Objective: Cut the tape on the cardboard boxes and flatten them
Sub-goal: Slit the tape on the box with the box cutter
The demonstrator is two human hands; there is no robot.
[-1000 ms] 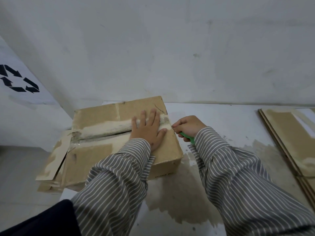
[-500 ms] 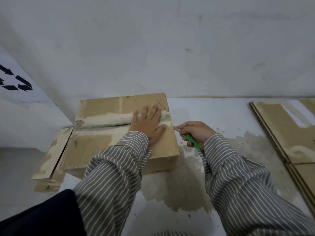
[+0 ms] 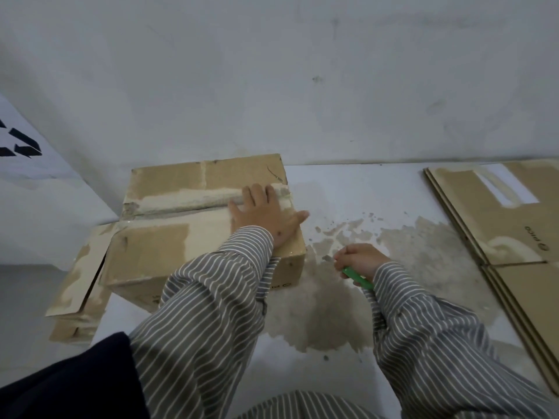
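White stained table [image 3: 348,189]: left hand [image 3: 266,214] flat on taped box [image 3: 169,237], right hand [image 3: 360,260] gripping green cutter [image 3: 358,278].

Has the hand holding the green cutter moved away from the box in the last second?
Yes. The right hand with the green cutter was at the cardboard box's taped right end; it now sits off the box, nearer the person, over the stained table.

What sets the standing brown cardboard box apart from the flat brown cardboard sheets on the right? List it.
The standing brown cardboard box keeps its full boxed height; the flat brown cardboard sheets lie collapsed and stacked. The left hand presses on the box; nothing touches the sheets. Both rest on the white table and show pale torn patches.
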